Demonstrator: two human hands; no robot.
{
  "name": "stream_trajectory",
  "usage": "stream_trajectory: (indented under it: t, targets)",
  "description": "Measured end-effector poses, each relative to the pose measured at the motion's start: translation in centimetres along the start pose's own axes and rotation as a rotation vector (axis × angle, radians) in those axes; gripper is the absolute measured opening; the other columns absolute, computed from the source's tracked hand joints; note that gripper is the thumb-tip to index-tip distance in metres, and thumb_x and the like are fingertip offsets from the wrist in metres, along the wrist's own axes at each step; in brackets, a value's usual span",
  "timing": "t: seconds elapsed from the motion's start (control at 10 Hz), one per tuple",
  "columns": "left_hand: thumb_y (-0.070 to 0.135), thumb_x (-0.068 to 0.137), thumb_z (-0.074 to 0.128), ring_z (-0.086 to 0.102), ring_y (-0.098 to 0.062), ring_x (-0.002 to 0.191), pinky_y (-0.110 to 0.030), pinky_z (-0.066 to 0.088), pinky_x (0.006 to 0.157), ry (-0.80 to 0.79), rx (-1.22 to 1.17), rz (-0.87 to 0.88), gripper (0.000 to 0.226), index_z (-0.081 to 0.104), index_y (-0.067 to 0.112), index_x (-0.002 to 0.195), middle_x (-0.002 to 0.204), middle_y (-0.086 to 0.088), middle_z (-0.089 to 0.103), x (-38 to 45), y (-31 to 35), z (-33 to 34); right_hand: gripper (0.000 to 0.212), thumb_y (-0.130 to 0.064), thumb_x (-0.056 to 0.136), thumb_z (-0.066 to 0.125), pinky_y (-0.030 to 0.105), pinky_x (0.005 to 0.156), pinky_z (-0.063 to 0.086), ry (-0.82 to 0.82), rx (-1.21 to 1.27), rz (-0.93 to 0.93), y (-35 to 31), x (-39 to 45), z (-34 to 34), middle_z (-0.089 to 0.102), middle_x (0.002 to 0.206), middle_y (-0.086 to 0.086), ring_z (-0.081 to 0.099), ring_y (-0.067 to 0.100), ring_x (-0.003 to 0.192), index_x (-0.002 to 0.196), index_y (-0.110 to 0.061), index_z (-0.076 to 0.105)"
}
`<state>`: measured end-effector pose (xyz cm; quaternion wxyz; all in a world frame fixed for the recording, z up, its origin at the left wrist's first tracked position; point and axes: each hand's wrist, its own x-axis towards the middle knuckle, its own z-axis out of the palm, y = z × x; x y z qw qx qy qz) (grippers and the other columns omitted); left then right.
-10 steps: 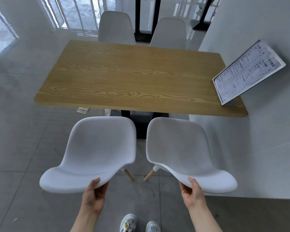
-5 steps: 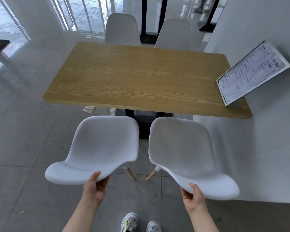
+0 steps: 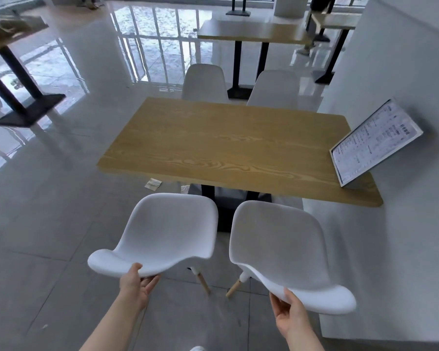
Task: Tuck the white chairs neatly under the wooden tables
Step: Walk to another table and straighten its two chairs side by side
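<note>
Left hand point(image 3: 137, 283) and right hand point(image 3: 290, 315) each clamp a chair back at lower frame; left chair point(image 3: 167, 231) and right chair point(image 3: 281, 249) stand short of the bench point(image 3: 233, 148); tucking is judged outstanding.

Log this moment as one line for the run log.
left hand: gripping backrest rim of left white plastic chair | right hand: gripping right white plastic chair | both seats facing rectangular wooden table, not yet tucked
</note>
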<state>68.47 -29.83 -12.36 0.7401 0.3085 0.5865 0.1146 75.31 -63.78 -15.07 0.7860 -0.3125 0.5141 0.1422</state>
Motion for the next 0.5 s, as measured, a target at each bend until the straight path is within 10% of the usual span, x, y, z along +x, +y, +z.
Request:
stream_trajectory:
  t: [0.2, 0.5]
  targets:
    - [0.022, 0.087, 0.046, 0.046, -0.038, 0.121, -0.041, 0.043, 0.091, 0.142, 1.094, 0.369, 0.055, 0.041, 0.009, 0.14, 0.135, -0.024, 0.044, -3.0, -0.3, -1.2, 0.013, 0.007, 0.091, 0.04, 0.023, 0.031, 0.049, -0.073, -0.271, -0.031, -1.2, -2.7, -0.2, 0.062, 0.041, 0.015, 0.062, 0.02, 0.032, 0.085, 0.005, 0.051]
    - [0.026, 0.087, 0.042, 0.023, -0.019, 0.144, -0.029, 0.031, 0.11, -0.292, 1.96, 0.701, 0.067, 0.022, 0.026, 0.151, 0.158, 0.001, 0.021, -4.2, -0.1, -3.7, 0.025, 0.011, 0.089, 0.039, 0.021, 0.037, 0.05, -0.145, -0.478, -0.235, -2.8, -9.6, 2.1, 0.06, 0.081, 0.019, 0.061, 0.021, 0.043, 0.104, -0.002, 0.053]
